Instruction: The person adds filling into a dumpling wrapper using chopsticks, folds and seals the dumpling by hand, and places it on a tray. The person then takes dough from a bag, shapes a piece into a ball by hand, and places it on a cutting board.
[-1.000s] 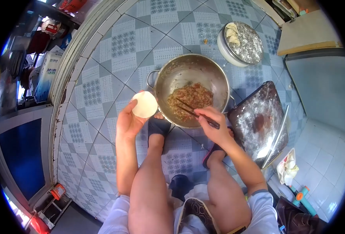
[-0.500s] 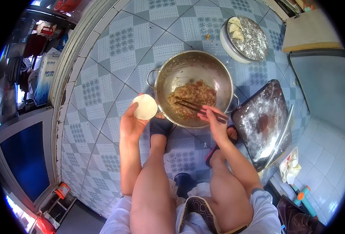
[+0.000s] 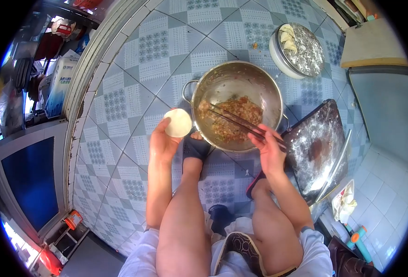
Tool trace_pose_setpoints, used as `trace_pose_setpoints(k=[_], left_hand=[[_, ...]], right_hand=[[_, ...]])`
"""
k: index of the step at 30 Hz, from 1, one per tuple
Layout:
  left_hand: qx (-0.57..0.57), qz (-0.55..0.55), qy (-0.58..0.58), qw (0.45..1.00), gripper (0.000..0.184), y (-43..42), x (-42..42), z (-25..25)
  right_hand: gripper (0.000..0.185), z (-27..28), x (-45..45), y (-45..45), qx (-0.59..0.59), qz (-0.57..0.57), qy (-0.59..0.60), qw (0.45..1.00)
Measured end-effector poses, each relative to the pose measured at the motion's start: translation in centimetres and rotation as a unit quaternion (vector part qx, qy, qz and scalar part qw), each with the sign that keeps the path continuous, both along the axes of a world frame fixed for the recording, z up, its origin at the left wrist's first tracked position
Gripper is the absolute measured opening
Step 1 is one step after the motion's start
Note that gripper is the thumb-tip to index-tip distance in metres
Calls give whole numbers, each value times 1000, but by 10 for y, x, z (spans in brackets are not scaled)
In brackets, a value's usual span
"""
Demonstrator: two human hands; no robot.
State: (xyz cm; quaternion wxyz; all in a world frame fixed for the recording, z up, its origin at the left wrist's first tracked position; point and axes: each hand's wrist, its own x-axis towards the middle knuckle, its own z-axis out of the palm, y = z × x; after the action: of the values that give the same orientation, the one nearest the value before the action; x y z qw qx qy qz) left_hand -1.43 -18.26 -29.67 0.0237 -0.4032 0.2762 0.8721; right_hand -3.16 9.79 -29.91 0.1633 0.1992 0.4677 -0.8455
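My left hand (image 3: 164,141) holds a round white dumpling wrapper (image 3: 178,123) flat, just left of a steel pot (image 3: 268,83). Chopsticks (image 3: 243,123) are gripped in my right hand (image 3: 271,150) over the pot's near right rim. A small lump of filling (image 3: 205,106) sits at the chopstick tips, near the pot's left inner wall. The rest of the minced filling (image 3: 241,115) lies in the bottom of the pot.
A round lidded container (image 3: 308,55) dusted with flour carries several folded dumplings (image 3: 287,38) at the back right. A floured dark board (image 3: 312,143) with a rolling pin (image 3: 335,164) lies to the right. Tiled floor (image 3: 125,115) surrounds the pot.
The chopsticks have lifted a lump of filling toward the pot's left side. My right hand has shifted right and slightly nearer me; the left still holds the wrapper. The whole view has shifted slightly.
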Motion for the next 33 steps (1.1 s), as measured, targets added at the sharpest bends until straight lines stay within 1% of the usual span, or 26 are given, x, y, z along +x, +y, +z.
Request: trace_pose_setpoints(k=[2, 4, 6, 7, 8, 10, 11, 12, 14, 16, 18, 20, 21, 22, 24, 25, 26, 28, 31, 32, 33], left_hand=[[-9, -11, -15, 1000, 37, 6, -11, -5], [61, -43, 5, 997, 38, 13, -27, -12], [135, -77, 66, 986, 38, 19, -43, -29], [202, -78, 84, 973, 39, 23, -50, -36], [204, -77, 85, 972, 39, 23, -51, -41], [47, -93, -12, 994, 39, 27, -56, -42], [38, -86, 0, 996, 40, 21, -51, -39], [24, -75, -12, 997, 39, 16, -48, -35], [-15, -57, -52, 997, 38, 10, -43, -29], [-19, -69, -42, 997, 38, 10, -38, -18], [-22, -83, -31, 996, 38, 9, -34, -7], [77, -78, 51, 993, 39, 6, -30, 3], [172, -50, 107, 978, 42, 3, -26, 7], [173, -54, 107, 977, 42, 4, -23, 15], [278, -41, 250, 926, 44, 5, -18, 32], [311, -40, 258, 914, 47, 2, -17, 32], [312, -40, 258, 914, 47, 0, -15, 33], [275, -34, 237, 931, 50, -4, -13, 38], [291, -34, 260, 920, 51, -10, -10, 41], [291, -34, 261, 920, 51, -11, -8, 39], [281, -10, 255, 925, 51, -13, -6, 37]], right_hand=[[29, 16, -3, 8, -26, -17, 7, 999], [30, 29, -4, 15, -21, -12, 22, 999], [29, 39, -5, 19, -18, -3, 35, 999], [29, 41, -6, 20, -7, -5, 39, 999], [29, 40, -5, 22, -5, -4, 39, 999], [29, 38, -10, 28, 65, -27, 98, 993], [27, 39, -11, 31, 94, -38, 111, 989], [27, 41, -11, 32, 96, -39, 110, 989], [25, 41, -12, 31, 265, 31, 111, 957], [21, 31, -13, 22, 282, 57, 123, 950], [20, 16, -16, 15, 270, 51, 140, 951], [20, 2, -23, 12, 273, 45, 129, 952], [21, -1, -26, 9, 275, 34, 134, 951], [21, -4, -30, 6, 276, 23, 140, 951], [21, -10, -34, 2, 287, 9, 135, 948], [21, -14, -37, -1, 286, 23, 122, 950], [21, -17, -40, -4, 285, 38, 108, 952], [21, -24, -44, -7, 284, 31, 119, 951], [20, -30, -48, -12, 266, 45, 144, 952], [20, -29, -50, -14, 246, 69, 143, 956], [19, -26, -51, -18, 225, 93, 140, 960]])
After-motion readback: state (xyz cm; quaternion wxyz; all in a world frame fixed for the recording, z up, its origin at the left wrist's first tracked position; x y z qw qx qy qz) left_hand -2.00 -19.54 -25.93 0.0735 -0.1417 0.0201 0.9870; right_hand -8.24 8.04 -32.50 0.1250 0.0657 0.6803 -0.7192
